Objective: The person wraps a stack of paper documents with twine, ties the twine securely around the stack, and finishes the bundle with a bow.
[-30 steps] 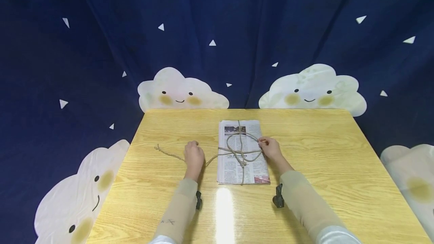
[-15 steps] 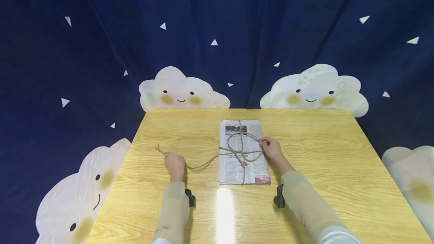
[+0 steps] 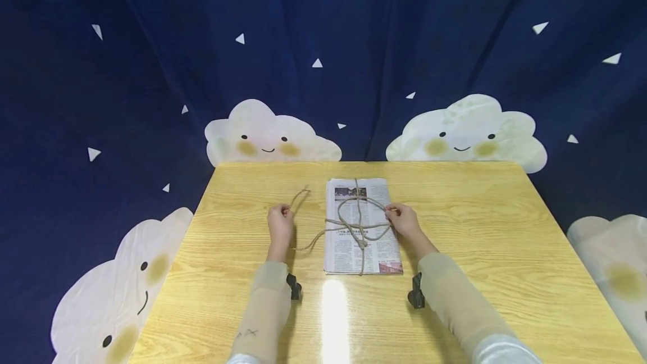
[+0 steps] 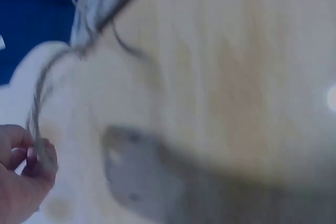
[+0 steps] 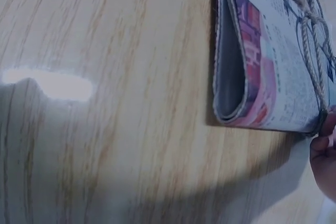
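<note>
A folded stack of newspaper (image 3: 341,261) lies on the wooden table, with brown twine (image 3: 359,212) crossing it lengthwise and widthwise. Loose loops of the twine lie on top, around a knot below the middle. My left hand (image 3: 279,224), left of the stack, pinches the twine's free length between thumb and fingers; its end points up and to the right. In the left wrist view the twine (image 4: 37,98) runs from the fingers back towards the paper. At the stack's right edge my right hand (image 3: 404,222) pinches a loop of twine, only partly seen in the right wrist view.
The light wood table (image 3: 480,229) reaches back to a dark blue curtain (image 3: 283,44) with clouds and white triangles. Small black devices sit at the left wrist (image 3: 294,287) and the right wrist (image 3: 416,292). A bright reflection shines in front of the newspaper.
My left hand went left along the twine, then came back right and upward, swinging the free end from the far left towards the stack. My right hand stayed at the loop.
</note>
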`<state>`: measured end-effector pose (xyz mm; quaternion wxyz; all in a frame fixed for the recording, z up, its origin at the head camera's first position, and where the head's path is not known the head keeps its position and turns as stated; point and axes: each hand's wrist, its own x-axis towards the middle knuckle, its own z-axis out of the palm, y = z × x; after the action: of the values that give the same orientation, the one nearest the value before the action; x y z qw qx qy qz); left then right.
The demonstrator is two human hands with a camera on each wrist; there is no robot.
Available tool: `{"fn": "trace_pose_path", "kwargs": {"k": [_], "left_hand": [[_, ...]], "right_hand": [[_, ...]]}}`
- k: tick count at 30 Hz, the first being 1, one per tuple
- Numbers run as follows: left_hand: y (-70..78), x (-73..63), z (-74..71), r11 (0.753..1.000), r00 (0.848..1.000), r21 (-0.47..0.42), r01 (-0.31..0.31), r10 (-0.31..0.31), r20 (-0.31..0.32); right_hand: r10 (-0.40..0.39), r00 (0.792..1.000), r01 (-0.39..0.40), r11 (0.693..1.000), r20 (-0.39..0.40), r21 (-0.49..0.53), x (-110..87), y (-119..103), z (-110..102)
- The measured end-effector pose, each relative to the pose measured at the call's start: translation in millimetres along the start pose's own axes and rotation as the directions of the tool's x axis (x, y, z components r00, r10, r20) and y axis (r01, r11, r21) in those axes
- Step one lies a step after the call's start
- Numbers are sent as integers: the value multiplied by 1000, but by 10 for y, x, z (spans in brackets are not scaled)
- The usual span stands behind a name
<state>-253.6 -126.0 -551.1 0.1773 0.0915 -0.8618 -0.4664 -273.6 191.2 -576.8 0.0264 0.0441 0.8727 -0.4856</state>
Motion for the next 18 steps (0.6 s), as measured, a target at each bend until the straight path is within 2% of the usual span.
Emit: {"fn": "trace_pose_path", "kwargs": {"k": [3,8,11,14,18], "left_hand": [[140,16,119,994,992,-57,-95,99,72],[298,7,342,978,960,-145,-152,181,214],[369,-18,453,967,941,-207,-150,204,268],[422,-48,537,961,925,-249,-120,199,324],[447,-85,633,970,897,-226,-85,174,407]], "right_hand": [[0,1000,0,1000,4,10,1,13,-2],[2,1000,-2,999,11,40,-5,7,-10],[9,1000,-10,998,14,70,-8,2,-6],[17,1000,-19,992,18,127,0,19,-4],[45,999,-48,973,20,225,19,57,-6]]}}
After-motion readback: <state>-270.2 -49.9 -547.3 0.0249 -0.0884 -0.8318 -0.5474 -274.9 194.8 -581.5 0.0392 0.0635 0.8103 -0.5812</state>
